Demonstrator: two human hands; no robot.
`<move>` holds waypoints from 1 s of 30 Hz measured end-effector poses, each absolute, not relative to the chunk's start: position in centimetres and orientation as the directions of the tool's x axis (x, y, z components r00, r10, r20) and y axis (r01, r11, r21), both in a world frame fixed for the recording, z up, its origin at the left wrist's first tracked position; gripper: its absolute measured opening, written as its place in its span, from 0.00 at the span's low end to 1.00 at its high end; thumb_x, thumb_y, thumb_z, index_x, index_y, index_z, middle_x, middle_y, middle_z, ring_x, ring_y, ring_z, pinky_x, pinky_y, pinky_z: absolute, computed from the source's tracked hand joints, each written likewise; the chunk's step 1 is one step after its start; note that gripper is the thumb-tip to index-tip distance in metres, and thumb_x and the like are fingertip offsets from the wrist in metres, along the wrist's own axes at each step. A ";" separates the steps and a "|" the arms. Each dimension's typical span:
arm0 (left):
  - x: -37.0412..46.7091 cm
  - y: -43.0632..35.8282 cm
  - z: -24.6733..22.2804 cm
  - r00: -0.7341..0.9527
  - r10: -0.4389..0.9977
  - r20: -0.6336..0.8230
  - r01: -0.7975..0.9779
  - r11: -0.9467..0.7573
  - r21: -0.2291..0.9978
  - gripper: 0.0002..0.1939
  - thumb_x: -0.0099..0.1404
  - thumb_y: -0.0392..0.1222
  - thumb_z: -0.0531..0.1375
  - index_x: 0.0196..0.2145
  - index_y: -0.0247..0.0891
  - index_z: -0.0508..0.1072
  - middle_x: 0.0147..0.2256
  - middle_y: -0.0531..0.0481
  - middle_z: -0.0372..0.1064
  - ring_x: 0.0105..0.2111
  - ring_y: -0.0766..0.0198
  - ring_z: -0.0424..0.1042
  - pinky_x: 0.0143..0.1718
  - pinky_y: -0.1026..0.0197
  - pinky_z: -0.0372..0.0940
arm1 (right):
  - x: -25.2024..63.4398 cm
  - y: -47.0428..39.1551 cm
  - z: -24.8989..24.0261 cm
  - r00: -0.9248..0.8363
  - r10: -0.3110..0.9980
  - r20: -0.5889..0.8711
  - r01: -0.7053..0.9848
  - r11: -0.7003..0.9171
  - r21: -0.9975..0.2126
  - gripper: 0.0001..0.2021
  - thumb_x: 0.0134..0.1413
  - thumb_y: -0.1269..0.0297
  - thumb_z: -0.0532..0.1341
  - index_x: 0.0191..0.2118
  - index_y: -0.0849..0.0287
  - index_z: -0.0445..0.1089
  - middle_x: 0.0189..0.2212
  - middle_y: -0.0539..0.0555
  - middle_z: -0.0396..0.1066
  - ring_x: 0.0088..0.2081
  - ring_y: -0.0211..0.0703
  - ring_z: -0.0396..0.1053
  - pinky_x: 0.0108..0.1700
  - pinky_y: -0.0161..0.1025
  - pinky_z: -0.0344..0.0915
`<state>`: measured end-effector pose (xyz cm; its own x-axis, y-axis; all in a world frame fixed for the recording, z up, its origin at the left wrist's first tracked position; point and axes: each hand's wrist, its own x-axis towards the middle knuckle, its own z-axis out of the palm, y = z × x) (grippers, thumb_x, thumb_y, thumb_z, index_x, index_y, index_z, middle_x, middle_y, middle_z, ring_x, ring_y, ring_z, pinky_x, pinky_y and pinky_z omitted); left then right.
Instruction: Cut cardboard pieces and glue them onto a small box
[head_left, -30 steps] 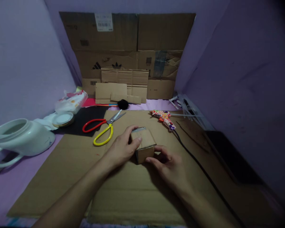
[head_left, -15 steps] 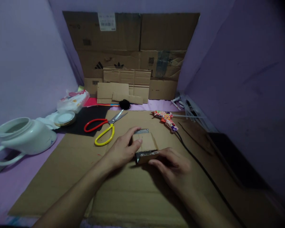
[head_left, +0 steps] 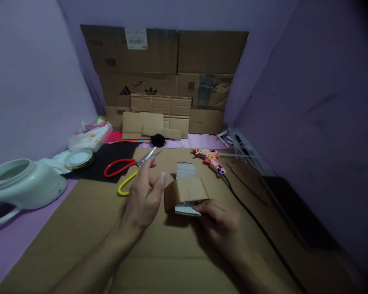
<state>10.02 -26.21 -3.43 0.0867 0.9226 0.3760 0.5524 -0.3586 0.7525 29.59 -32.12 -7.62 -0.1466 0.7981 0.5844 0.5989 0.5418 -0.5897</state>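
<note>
A small cardboard box (head_left: 192,188) is above the cardboard sheet (head_left: 159,261), its front and back flaps sticking out and showing a pale grey inner side. My right hand (head_left: 219,218) pinches the front flap at its right corner, thumb on top. Just left of the box is my left hand (head_left: 145,196), apart from it, fingers raised and holding nothing. Behind that hand lie scissors (head_left: 120,168) with one red and one yellow handle; the hand covers part of the yellow loop.
A patterned glue gun (head_left: 209,157) lies at back right, its black cord (head_left: 257,216) running forward. A dark flat device (head_left: 300,212) is at right. At left stand a white teapot (head_left: 33,183) and a lid (head_left: 78,158). Black yarn (head_left: 158,140) lies behind the scissors.
My left hand has let go of the box and moved left towards the scissors. The box has turned and tilted, so its left side and open flaps show. My right hand stays at its front.
</note>
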 end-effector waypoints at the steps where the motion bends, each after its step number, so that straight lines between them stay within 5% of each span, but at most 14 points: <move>1: 9.9 -26.6 -3.2 0.086 0.883 0.461 0.541 -0.430 0.723 0.19 0.66 0.44 0.52 0.53 0.39 0.61 0.44 0.46 0.67 0.26 0.66 0.66 0.30 0.61 0.64 | 29.7 -31.9 -7.7 -0.152 0.797 0.585 0.618 0.538 -0.573 0.10 0.51 0.79 0.56 0.33 0.59 0.70 0.26 0.54 0.74 0.27 0.39 0.72 0.28 0.31 0.66; 5: 9.8 -26.7 -3.4 0.342 0.744 0.574 0.460 -0.665 0.588 0.09 0.64 0.33 0.52 0.40 0.39 0.69 0.38 0.49 0.68 0.39 0.63 0.68 0.41 0.61 0.63 | 29.9 -30.3 -7.8 -0.263 0.773 0.578 0.645 0.586 -0.490 0.12 0.52 0.80 0.53 0.33 0.59 0.71 0.26 0.54 0.74 0.27 0.39 0.72 0.28 0.32 0.66; 9: 10.2 -25.4 -4.8 0.412 0.821 0.396 0.572 -0.571 0.588 0.13 0.65 0.36 0.52 0.46 0.41 0.69 0.45 0.47 0.64 0.45 0.60 0.65 0.46 0.57 0.62 | 30.0 -28.5 -7.6 -0.401 0.726 0.559 0.639 0.659 -0.397 0.17 0.46 0.84 0.52 0.33 0.58 0.73 0.29 0.55 0.76 0.31 0.41 0.73 0.32 0.34 0.68; 15: 10.5 -24.9 -5.6 0.463 0.838 0.289 0.731 -0.546 0.410 0.15 0.65 0.41 0.52 0.49 0.41 0.70 0.41 0.45 0.65 0.43 0.55 0.65 0.41 0.53 0.63 | 32.1 -29.3 -6.4 -0.424 0.721 0.548 0.678 0.654 -0.335 0.20 0.47 0.83 0.51 0.40 0.59 0.73 0.34 0.57 0.78 0.33 0.42 0.76 0.34 0.35 0.71; 19: 10.6 -24.7 -5.6 0.477 0.836 0.270 0.746 -0.548 0.379 0.16 0.66 0.42 0.50 0.48 0.41 0.70 0.38 0.45 0.66 0.41 0.55 0.65 0.38 0.54 0.64 | 34.5 -29.5 -4.5 -0.033 0.835 0.550 0.772 0.371 -0.516 0.09 0.55 0.67 0.57 0.39 0.58 0.73 0.22 0.51 0.76 0.18 0.36 0.70 0.21 0.30 0.65; 22: 10.6 -24.5 -5.7 0.475 0.839 0.267 0.746 -0.544 0.383 0.16 0.66 0.41 0.49 0.48 0.41 0.70 0.38 0.46 0.65 0.39 0.55 0.65 0.37 0.54 0.64 | 35.9 -27.6 -3.0 0.295 0.837 0.462 0.811 0.036 -0.583 0.15 0.58 0.56 0.52 0.40 0.57 0.72 0.20 0.50 0.71 0.19 0.38 0.67 0.21 0.33 0.61; 25: 10.7 -24.5 -5.5 0.461 0.850 0.254 0.753 -0.527 0.395 0.16 0.66 0.41 0.49 0.48 0.41 0.70 0.38 0.46 0.66 0.39 0.56 0.65 0.37 0.55 0.63 | 36.7 -24.5 -2.2 0.429 0.834 0.348 0.821 -0.200 -0.534 0.22 0.59 0.52 0.47 0.35 0.58 0.74 0.20 0.55 0.71 0.23 0.45 0.68 0.24 0.37 0.59; 27: 10.8 -24.6 -5.1 0.458 0.857 0.234 0.757 -0.515 0.403 0.16 0.67 0.45 0.49 0.48 0.41 0.69 0.38 0.46 0.66 0.40 0.55 0.66 0.37 0.55 0.63 | 36.9 -22.5 -2.1 0.439 0.863 0.249 0.818 -0.269 -0.509 0.22 0.54 0.47 0.52 0.23 0.58 0.73 0.17 0.57 0.69 0.24 0.49 0.69 0.25 0.39 0.57; 30: 10.9 -24.6 -4.6 0.448 0.870 0.205 0.780 -0.493 0.386 0.21 0.64 0.54 0.52 0.49 0.41 0.68 0.39 0.45 0.67 0.41 0.52 0.66 0.37 0.54 0.63 | 36.8 -20.2 -2.6 0.423 0.902 0.088 0.801 -0.327 -0.501 0.15 0.33 0.51 0.68 0.15 0.56 0.69 0.15 0.55 0.68 0.26 0.52 0.70 0.26 0.40 0.58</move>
